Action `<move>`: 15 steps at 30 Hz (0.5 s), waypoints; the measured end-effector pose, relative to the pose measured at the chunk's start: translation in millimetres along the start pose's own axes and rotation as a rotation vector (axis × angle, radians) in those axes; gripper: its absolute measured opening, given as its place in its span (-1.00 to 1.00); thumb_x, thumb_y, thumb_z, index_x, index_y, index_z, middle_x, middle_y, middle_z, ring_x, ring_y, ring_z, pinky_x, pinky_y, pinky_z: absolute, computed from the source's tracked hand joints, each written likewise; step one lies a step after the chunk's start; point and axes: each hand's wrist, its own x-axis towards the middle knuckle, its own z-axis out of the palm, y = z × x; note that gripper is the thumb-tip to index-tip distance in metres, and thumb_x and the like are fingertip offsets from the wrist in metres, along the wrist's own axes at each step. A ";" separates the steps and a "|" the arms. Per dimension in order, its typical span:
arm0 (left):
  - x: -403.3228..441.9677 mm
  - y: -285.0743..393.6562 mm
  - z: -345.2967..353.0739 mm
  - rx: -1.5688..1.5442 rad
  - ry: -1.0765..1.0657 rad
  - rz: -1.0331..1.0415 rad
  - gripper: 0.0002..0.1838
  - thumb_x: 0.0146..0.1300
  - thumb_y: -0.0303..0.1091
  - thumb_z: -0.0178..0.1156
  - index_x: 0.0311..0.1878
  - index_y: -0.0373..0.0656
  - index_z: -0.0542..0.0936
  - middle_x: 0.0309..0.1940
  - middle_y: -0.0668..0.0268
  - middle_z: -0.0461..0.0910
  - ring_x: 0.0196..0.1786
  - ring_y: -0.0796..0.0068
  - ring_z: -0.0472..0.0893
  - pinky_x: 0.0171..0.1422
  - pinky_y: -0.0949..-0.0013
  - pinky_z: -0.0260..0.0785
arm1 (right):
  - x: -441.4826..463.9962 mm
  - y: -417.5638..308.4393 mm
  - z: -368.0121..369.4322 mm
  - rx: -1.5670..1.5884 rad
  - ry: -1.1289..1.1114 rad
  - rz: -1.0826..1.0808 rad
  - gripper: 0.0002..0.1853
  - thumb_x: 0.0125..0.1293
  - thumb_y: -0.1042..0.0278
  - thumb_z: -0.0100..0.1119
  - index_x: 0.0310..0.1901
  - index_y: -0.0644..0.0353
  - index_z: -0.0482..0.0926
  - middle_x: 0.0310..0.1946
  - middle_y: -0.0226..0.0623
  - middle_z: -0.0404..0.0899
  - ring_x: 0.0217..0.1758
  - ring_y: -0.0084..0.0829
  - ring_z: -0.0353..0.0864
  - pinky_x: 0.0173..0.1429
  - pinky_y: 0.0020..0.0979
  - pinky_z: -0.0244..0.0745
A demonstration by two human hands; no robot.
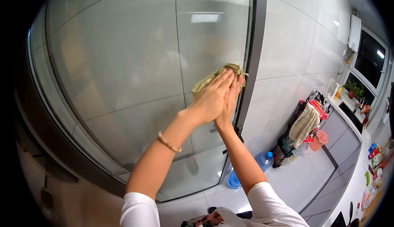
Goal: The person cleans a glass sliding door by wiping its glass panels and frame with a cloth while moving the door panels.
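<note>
A yellowish-green cloth (200,85), bunched up, is pressed flat against a glass door panel (123,54) near its right edge. My left hand (208,99), with a beaded bracelet (168,143) on the wrist, lies over the cloth with its fingers straight and close together. Right beside it, partly overlapped by the left, my right hand (228,104) pushes on the same cloth. Both arms reach upward, and the fingertips are near the cloth's top edge. The palms' undersides are hidden.
The door's dark frame (255,34) runs just right of my hands, with a handle (225,151) below. Blue water bottles (264,159) stand on the floor. Further right are a cart draped with a cream quilted cloth (304,124), a pink bin (319,140) and a cluttered counter (349,186).
</note>
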 end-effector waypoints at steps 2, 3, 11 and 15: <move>-11.7 12.2 -18.1 -0.005 -0.018 0.002 -0.47 0.19 -0.49 -0.12 0.26 -0.38 0.17 0.30 0.00 0.11 0.39 0.15 0.05 0.40 0.21 -0.03 | 4.1 10.2 20.0 -0.254 0.044 -0.026 -0.34 0.38 0.05 -0.30 0.34 0.30 -0.17 0.39 -0.01 -0.35 0.45 -0.06 -0.51 0.40 -0.09 -0.57; -19.4 14.6 -24.4 0.062 0.051 0.038 -0.46 0.17 -0.49 -0.09 0.26 -0.38 0.17 0.30 0.00 0.11 0.38 0.13 0.05 0.41 0.21 -0.06 | 7.3 11.2 25.7 -0.336 0.112 -0.059 -0.30 0.36 0.03 -0.25 0.34 0.31 -0.20 0.39 -0.01 -0.37 0.45 -0.02 -0.51 0.39 -0.03 -0.57; -139.4 -2.3 -126.4 0.521 0.698 -0.332 -0.44 0.28 -0.36 -0.07 0.31 -0.31 0.08 0.37 0.03 -0.09 0.44 0.14 -0.17 0.45 0.19 -0.35 | 71.7 25.1 1.8 -0.221 0.315 -0.201 -0.46 0.34 0.26 -0.21 0.29 0.33 0.06 0.37 -0.02 -0.11 0.46 -0.05 -0.33 0.36 0.01 -0.64; -229.4 -58.7 -223.2 0.970 1.010 -0.458 -0.34 0.28 -0.22 0.01 0.34 -0.25 0.00 0.38 -0.04 -0.22 0.44 0.07 -0.24 0.45 0.12 -0.39 | 180.9 -32.1 -48.0 0.188 0.618 -0.365 -0.48 0.39 0.09 -0.26 0.16 0.40 0.20 0.14 0.06 0.22 0.23 -0.08 0.11 0.31 -0.07 -0.16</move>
